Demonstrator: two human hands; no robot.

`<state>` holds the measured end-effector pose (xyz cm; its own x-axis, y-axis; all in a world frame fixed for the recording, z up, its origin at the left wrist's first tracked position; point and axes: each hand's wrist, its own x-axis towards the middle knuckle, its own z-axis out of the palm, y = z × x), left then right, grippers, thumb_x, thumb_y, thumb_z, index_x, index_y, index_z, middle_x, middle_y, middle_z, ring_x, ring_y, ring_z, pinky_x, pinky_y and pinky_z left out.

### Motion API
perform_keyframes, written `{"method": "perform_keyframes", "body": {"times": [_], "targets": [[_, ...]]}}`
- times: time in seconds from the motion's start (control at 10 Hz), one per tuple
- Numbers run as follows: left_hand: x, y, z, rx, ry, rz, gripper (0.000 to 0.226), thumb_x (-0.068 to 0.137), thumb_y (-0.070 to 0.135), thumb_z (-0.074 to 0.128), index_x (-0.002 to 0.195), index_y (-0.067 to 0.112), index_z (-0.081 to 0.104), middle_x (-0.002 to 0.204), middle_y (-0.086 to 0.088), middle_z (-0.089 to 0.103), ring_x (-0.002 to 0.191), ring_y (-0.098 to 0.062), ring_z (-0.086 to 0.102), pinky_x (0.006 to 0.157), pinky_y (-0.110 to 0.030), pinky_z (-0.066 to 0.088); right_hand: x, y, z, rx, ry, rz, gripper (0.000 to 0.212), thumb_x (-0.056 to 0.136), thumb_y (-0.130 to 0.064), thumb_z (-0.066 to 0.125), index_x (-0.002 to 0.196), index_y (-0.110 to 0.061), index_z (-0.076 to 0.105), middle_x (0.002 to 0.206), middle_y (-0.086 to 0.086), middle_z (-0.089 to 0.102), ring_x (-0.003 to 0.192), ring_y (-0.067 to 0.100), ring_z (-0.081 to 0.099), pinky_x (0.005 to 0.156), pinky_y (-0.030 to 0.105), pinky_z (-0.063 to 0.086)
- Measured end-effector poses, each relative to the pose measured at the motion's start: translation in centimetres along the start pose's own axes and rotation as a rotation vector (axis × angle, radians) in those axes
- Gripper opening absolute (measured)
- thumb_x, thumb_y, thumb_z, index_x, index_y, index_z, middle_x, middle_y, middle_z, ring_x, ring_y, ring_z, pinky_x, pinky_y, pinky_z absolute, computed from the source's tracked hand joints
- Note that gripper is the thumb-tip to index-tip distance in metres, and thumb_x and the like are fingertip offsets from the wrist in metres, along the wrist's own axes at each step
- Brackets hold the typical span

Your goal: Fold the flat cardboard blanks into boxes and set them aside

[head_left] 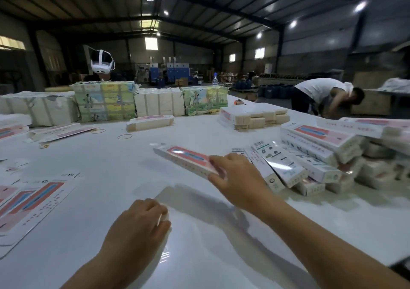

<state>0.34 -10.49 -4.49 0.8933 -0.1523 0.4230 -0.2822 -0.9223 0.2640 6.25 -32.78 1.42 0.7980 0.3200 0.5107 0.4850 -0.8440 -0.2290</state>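
Box (186, 158) in the right hand (235, 177), long and narrow, already squared up, pink-and-blue face upward. Fingers curl over its near end from above, thumb on the side wall; the far end points away to the left, seemingly lifted clear of the white table (106, 162), to judge by the shadow beneath. Grip at one end probably lets the box swing toward the heap of finished boxes (321, 155) lying just to the right, within reach of the same arm.

Left hand (142, 222) low and near the body, fingers curled, pinching something thin and pale between thumb and fingers; a flap or scrap of card, perhaps, but blur hides which. Not touching the box.

Flat blanks (33, 200) fanned at the left edge, on the left hand's side, so supply comes in from one side and output leaves on the other. More blanks sit bundled in a stack (255, 116) farther back. Rubber bands (124, 136) lie loose mid-table, likely off opened bundles. Wrapped packs (104, 102) line the far edge. A person (321, 93) bends over beyond the table, uninvolved.

Judgement: folding done on this one; set-aside pending.
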Motion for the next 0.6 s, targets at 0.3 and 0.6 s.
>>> {"method": "perform_keyframes", "body": {"times": [0.3,0.6], "targets": [[0.7,-0.2,0.3,-0.049,0.021,0.028,0.051,0.065,0.054,0.035,0.08,0.023,0.072,0.083,0.008,0.062,0.079,-0.023,0.058,0.067,-0.041,0.05,0.3,19.8,-18.9,-0.372,0.584,0.434,0.042,0.086,-0.031,0.055,0.124,-0.017,0.06,0.109,0.027,0.057,0.097,0.044,0.054,0.083,0.046,0.046],[1.0,-0.1,1.0,-0.048,0.017,0.007,0.05,0.068,0.057,0.032,0.084,0.028,0.069,0.086,0.013,0.057,0.082,-0.017,0.053,0.072,-0.04,0.047,-2.8,32.2,-20.5,-0.216,0.151,0.93,0.038,0.08,-0.018,0.068,0.118,-0.012,0.067,0.122,0.015,0.063,0.1,0.038,0.061,0.092,0.046,0.05]]}}
